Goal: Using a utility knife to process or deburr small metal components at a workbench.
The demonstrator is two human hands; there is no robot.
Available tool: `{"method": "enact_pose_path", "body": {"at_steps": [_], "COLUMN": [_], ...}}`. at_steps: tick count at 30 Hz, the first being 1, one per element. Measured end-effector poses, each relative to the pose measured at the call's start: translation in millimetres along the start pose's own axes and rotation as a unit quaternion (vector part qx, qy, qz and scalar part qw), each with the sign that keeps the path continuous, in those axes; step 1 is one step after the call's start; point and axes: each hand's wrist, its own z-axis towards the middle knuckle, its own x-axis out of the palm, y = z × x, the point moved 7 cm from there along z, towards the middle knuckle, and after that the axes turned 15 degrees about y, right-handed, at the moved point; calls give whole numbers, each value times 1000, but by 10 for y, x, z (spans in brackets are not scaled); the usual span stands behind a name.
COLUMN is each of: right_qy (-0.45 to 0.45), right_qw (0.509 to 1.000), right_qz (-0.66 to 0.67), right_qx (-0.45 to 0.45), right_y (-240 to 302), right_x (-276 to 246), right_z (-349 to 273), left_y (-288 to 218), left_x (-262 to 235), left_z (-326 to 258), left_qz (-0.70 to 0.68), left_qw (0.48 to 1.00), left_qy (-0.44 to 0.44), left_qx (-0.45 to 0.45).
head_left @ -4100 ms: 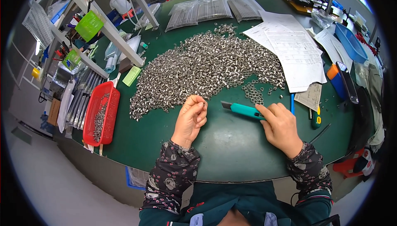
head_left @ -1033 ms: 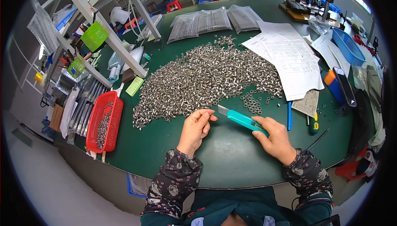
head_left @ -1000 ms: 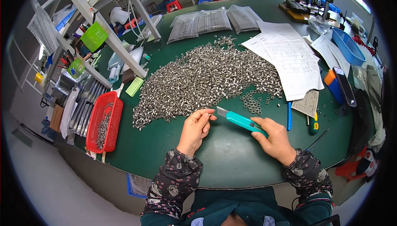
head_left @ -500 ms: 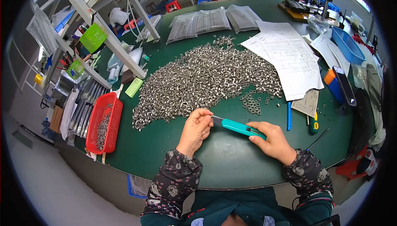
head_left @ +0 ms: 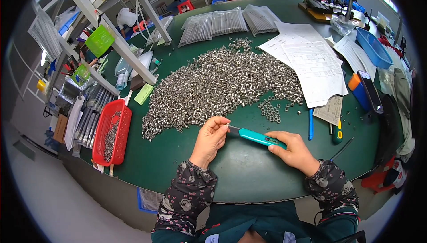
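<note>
My right hand [head_left: 293, 150] is wrapped round the teal handle of a utility knife [head_left: 261, 137], its thumb lying along the grip. The knife's blade points left, and its tip reaches the fingertips of my left hand [head_left: 210, 140]. Thumb and forefinger of that hand are pinched on a small metal ring, mostly hidden by the fingers. Just beyond both hands spreads a large heap of small shiny metal rings [head_left: 218, 83]. A flat cluster of loose rings [head_left: 270, 111] lies at the heap's right side.
At the left edge of the green table [head_left: 249, 176] stands a red basket [head_left: 123, 143] with metal parts. Paper sheets [head_left: 318, 67], a blue pen [head_left: 311, 125] and a yellow-handled tool [head_left: 337, 134] lie to the right. Plastic bags of rods [head_left: 227, 23] lie at the back; people sit beyond.
Both hands keep nearly the same place. The knife has shifted only very slightly at my left fingertips.
</note>
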Motion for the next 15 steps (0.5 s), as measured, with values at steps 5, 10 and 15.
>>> {"method": "enact_pose_path", "body": {"at_steps": [5,10,15], "right_qy": [-55,-94,-55], "right_qw": [995,988,995], "right_qz": [-83,-122,-75], "right_qx": [-3,-19,-35], "right_y": [82,127,94], "right_x": [-58,-94,-15], "right_z": [-58,-73,-47], "left_y": [0,21,15], "left_x": [-14,-67,-57], "left_z": [1,-22,-31], "left_qz": [46,3,-11], "left_qw": [999,999,1000], "left_qy": [-12,-30,-24], "left_qx": [-17,-13,-6]}}
